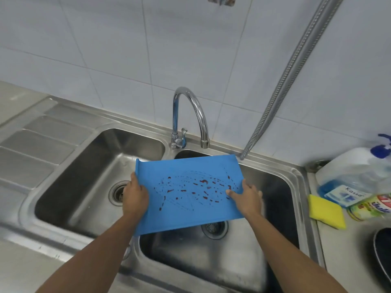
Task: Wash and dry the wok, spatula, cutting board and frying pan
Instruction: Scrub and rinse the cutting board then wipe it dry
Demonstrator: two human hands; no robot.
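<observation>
A blue cutting board point(186, 212) spattered with red stains hangs flat above the divider of the double steel sink point(63, 210). My left hand point(135, 196) grips its left edge, and my right hand point(246, 197) grips its right edge with the thumb on top. The chrome tap point(190, 115) stands just behind the board, and no water is visible. At the right edge of the view, a dark pan point(382, 254) is partly cut off on the counter.
A yellow sponge point(325, 211) lies on the right counter beside a blue dish-soap pump bottle point(355, 172) and a small packet. A metal hose point(289, 75) hangs down the tiled wall. The ribbed drainboard point(36, 140) lies left of the basins.
</observation>
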